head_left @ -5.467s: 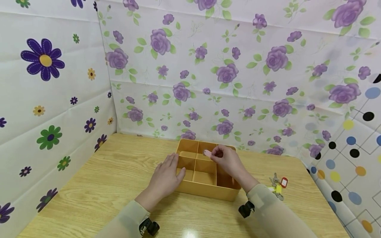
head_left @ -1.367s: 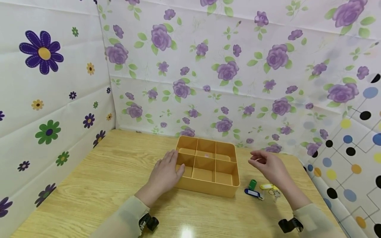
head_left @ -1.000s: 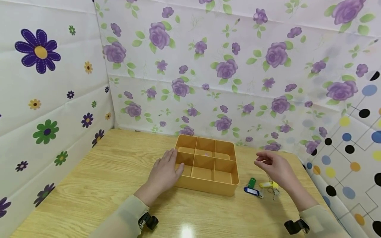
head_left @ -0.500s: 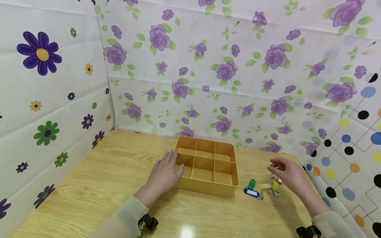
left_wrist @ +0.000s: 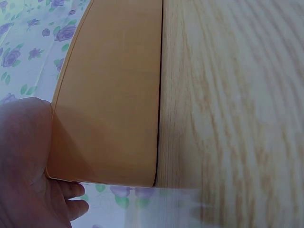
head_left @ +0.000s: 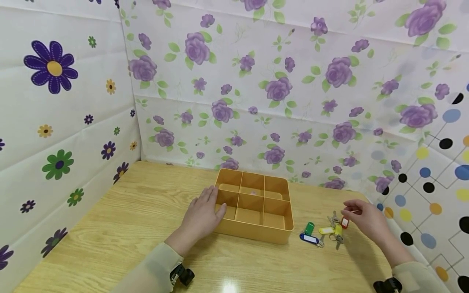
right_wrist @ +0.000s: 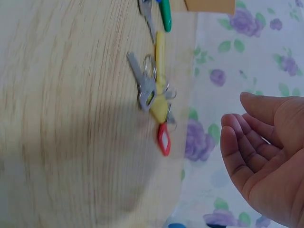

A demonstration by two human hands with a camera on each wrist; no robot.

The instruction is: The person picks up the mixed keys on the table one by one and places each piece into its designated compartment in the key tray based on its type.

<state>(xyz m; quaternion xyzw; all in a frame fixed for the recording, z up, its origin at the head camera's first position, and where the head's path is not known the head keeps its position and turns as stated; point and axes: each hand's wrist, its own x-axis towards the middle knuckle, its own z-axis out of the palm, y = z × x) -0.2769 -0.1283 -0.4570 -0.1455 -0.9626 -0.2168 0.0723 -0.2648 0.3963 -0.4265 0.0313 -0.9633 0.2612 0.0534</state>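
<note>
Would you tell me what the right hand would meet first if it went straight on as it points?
For the right hand, probably the silver metal keys beside the red plastic tag; its height is unclear, so it might pass above them toward the orange compartmented plastic box.

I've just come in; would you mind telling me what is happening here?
A person's left hand rests on the left side of a divided orange box; a small pink item shows in its back middle compartment. The right hand, holding nothing, hovers near a red key tag. Keys with a green tag, blue tag and yellow tags lie beside the box.
</note>
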